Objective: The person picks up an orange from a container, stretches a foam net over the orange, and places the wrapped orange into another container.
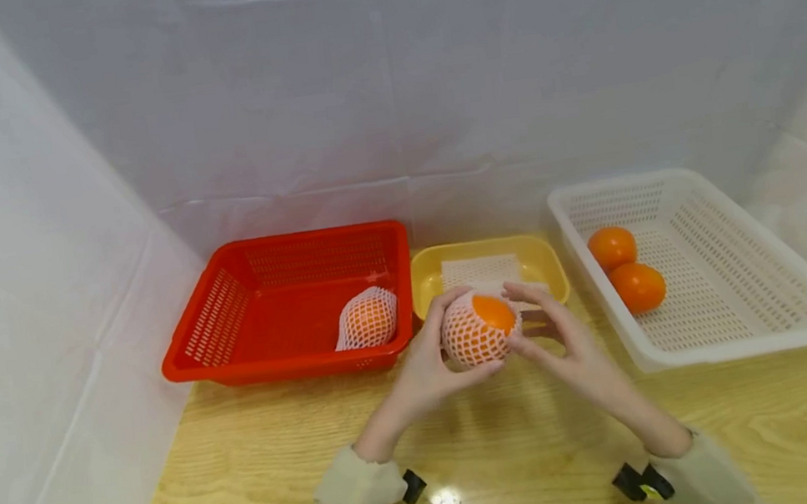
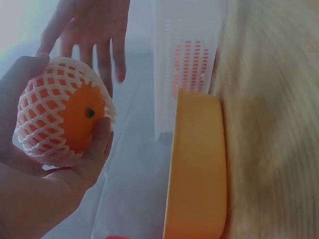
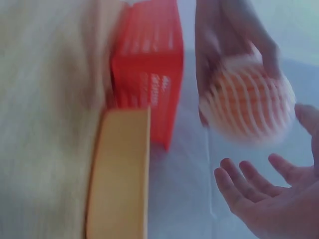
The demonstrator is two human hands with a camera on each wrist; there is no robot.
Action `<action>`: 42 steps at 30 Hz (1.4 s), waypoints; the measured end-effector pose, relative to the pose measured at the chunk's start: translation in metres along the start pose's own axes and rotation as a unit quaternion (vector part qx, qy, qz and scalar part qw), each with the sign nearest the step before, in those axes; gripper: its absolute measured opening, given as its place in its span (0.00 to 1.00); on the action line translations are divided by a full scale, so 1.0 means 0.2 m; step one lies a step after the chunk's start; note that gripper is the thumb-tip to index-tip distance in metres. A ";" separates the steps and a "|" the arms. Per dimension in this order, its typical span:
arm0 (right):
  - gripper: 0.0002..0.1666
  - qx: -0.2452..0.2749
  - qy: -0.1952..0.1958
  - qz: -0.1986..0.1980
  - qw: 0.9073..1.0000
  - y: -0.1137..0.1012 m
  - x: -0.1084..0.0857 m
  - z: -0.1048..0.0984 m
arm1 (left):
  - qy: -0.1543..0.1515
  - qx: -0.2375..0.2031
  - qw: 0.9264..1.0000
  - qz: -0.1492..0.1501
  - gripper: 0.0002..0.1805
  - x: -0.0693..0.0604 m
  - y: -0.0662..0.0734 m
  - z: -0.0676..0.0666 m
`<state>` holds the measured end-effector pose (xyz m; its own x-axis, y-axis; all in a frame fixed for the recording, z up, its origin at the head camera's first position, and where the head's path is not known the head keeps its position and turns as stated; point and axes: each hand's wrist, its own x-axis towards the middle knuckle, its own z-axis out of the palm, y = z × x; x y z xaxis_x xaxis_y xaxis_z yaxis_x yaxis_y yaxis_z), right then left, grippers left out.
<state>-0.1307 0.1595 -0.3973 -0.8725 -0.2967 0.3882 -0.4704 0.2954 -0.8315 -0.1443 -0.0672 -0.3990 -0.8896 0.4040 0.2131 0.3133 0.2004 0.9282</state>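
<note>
An orange round fruit [image 1: 479,328] in a white foam net is held above the table, in front of the yellow tray; part of its bare skin shows. My left hand [image 1: 428,364] grips it from the left, thumb and fingers curled round it. In the left wrist view the fruit [image 2: 62,112] shows a green stem spot in the net's opening. My right hand [image 1: 574,349] is at the fruit's right side, fingers spread and loosely bent, thumb tip at the net. The right wrist view has this hand [image 3: 279,194] with its fingers apart below the netted fruit [image 3: 249,102].
A red basket [image 1: 292,366] at left holds one netted fruit [image 1: 368,320]. The yellow tray [image 1: 424,270] behind the hands holds white foam nets [image 1: 480,269]. At right, a white basket [image 1: 748,346] holds two bare orange fruits [image 1: 638,288]. A pale sheet stands behind.
</note>
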 end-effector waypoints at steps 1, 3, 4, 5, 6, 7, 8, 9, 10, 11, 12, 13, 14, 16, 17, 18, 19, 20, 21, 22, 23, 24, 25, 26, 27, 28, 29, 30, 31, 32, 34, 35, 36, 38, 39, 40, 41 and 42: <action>0.35 -0.005 0.010 -0.007 1.000 0.00 0.00 -0.02 | 0.008 -0.001 1.000 0.002 0.49 0.00 0.00 -0.02; 0.32 -0.018 0.032 -0.014 0.999 0.01 0.01 -0.09 | 0.029 0.005 1.000 0.009 0.49 0.01 0.00 -0.07; 0.31 -0.028 0.044 -0.011 0.999 0.02 0.01 -0.12 | 0.039 0.004 0.999 0.012 0.49 0.01 -0.01 -0.09; 0.29 -0.037 0.057 -0.009 0.998 0.03 0.01 -0.16 | 0.049 0.007 0.999 0.012 0.49 0.01 0.00 -0.12; 0.28 -0.049 0.066 -0.003 0.997 0.03 0.01 -0.19 | 0.057 0.003 0.998 0.013 0.49 0.00 0.00 -0.15; 0.27 -0.064 0.074 0.002 0.995 0.04 0.01 -0.23 | 0.065 0.001 0.998 0.014 0.49 0.00 0.00 -0.18; 0.26 -0.083 0.083 0.008 0.993 0.05 0.01 -0.27 | 0.077 0.011 0.997 0.010 0.49 -0.01 0.00 -0.21; 0.26 -0.102 0.092 0.015 0.990 0.06 0.01 -0.31 | 0.086 0.013 0.996 0.007 0.49 -0.01 0.01 -0.24; 0.26 -0.118 0.098 0.022 0.988 0.07 0.01 -0.34 | 0.094 0.011 0.995 0.006 0.49 -0.02 0.01 -0.27; 0.26 -0.132 0.103 0.029 0.985 0.08 0.01 -0.38 | 0.103 0.013 0.995 0.003 0.49 -0.03 0.01 -0.30; 0.26 -0.150 0.107 0.036 0.982 0.09 0.00 -0.41 | 0.112 0.016 0.994 0.001 0.49 -0.03 0.01 -0.34; 0.27 -0.166 0.110 0.043 0.979 0.11 0.00 -0.44 | 0.122 0.024 0.992 -0.004 0.49 -0.04 0.02 -0.36; 0.27 -0.184 0.112 0.049 0.975 0.13 -0.01 -0.47 | 0.131 0.031 0.991 -0.010 0.49 -0.05 0.01 -0.40; 0.27 -0.216 0.113 0.057 0.968 0.16 -0.01 -0.51 | 0.143 0.031 0.989 -0.020 0.48 -0.07 0.01 -0.46; 0.27 -0.233 0.111 0.060 0.964 0.19 -0.02 -0.53 | 0.150 0.036 0.988 -0.027 0.48 -0.08 0.00 -0.48; 0.26 -0.254 0.109 0.063 0.959 0.21 -0.02 -0.55 | 0.157 0.039 0.986 -0.035 0.48 -0.09 -0.01 -0.51; 0.26 -0.271 0.106 0.067 0.954 0.22 -0.03 -0.56 | 0.163 0.043 0.985 -0.044 0.48 -0.10 -0.02 -0.54; 0.26 -0.287 0.101 0.068 0.950 0.24 -0.03 -0.57 | 0.168 0.051 0.983 -0.053 0.48 -0.10 -0.03 -0.57; 0.26 -0.299 0.096 0.071 0.947 0.26 -0.03 -0.58 | 0.174 0.057 0.981 -0.063 0.48 -0.11 -0.04 -0.59; 0.26 -0.311 0.089 0.074 0.943 0.28 -0.04 -0.59 | 0.178 0.065 0.979 -0.071 0.48 -0.12 -0.06 -0.62; 0.26 -0.323 0.081 0.078 0.940 0.29 -0.04 -0.60 | 0.182 0.073 0.977 -0.079 0.49 -0.12 -0.07 -0.64; 0.26 -0.333 0.073 0.083 0.936 0.31 -0.04 -0.61 | 0.187 0.081 0.975 -0.087 0.49 -0.13 -0.08 -0.66; 0.26 -0.341 0.066 0.087 0.934 0.32 -0.04 -0.61 | 0.191 0.091 0.973 -0.094 0.49 -0.14 -0.09 -0.68; 0.27 -0.348 0.058 0.090 0.932 0.33 -0.04 -0.62 | 0.196 0.099 0.971 -0.099 0.50 -0.14 -0.10 -0.70; 0.27 -0.354 0.049 0.094 0.929 0.34 -0.04 -0.63 | 0.200 0.106 0.968 -0.105 0.50 -0.15 -0.11 -0.72; 0.27 -0.360 0.040 0.097 0.927 0.36 -0.04 -0.63 | 0.206 0.113 0.966 -0.111 0.50 -0.16 -0.11 -0.73; 0.28 -0.363 0.032 0.102 0.926 0.37 -0.03 -0.63 | 0.211 0.118 0.963 -0.119 0.51 -0.16 -0.12 -0.75; 0.28 -0.367 0.024 0.106 0.924 0.38 -0.03 -0.64 | 0.214 0.125 0.960 -0.127 0.51 -0.17 -0.13 -0.76; 0.29 -0.371 0.017 0.108 0.922 0.39 -0.02 -0.64 | 0.216 0.130 0.958 -0.136 0.51 -0.18 -0.14 -0.78; 0.29 -0.374 0.010 0.111 0.921 0.40 -0.02 -0.64 | 0.216 0.135 0.956 -0.145 0.51 -0.18 -0.15 -0.79; 0.30 -0.380 -0.003 0.117 0.917 0.42 -0.01 -0.65 | 0.212 0.151 0.952 -0.161 0.52 -0.19 -0.16 -0.82; 0.31 -0.383 -0.008 0.120 0.916 0.43 -0.01 -0.65 | 0.208 0.161 0.950 -0.167 0.52 -0.20 -0.17 -0.83; 0.32 -0.386 -0.013 0.121 0.915 0.44 -0.01 -0.65 | 0.204 0.176 0.948 -0.171 0.53 -0.20 -0.17 -0.84; 0.33 -0.387 -0.021 0.126 0.913 0.45 0.00 -0.66 | 0.199 0.210 0.941 -0.174 0.53 -0.19 -0.17 -0.85; 0.33 -0.387 -0.025 0.128 0.913 0.46 0.01 -0.66 | 0.197 0.227 0.938 -0.173 0.53 -0.18 -0.17 -0.86; 0.34 -0.388 -0.030 0.132 0.912 0.46 0.01 -0.66 | 0.195 0.243 0.934 -0.173 0.53 -0.18 -0.18 -0.87; 0.35 -0.386 -0.035 0.137 0.912 0.47 0.02 -0.66 | 0.191 0.260 0.930 -0.175 0.53 -0.17 -0.17 -0.87; 0.35 -0.386 -0.042 0.142 0.911 0.47 0.02 -0.66 | 0.187 0.273 0.926 -0.179 0.53 -0.16 -0.17 -0.88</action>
<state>-0.1960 0.3064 -0.4206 -0.9753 -0.1680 0.1431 -0.2089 0.9118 -0.3536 -0.1855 -0.2439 -0.3845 -0.9899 -0.0923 0.1073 0.0070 0.7253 0.6884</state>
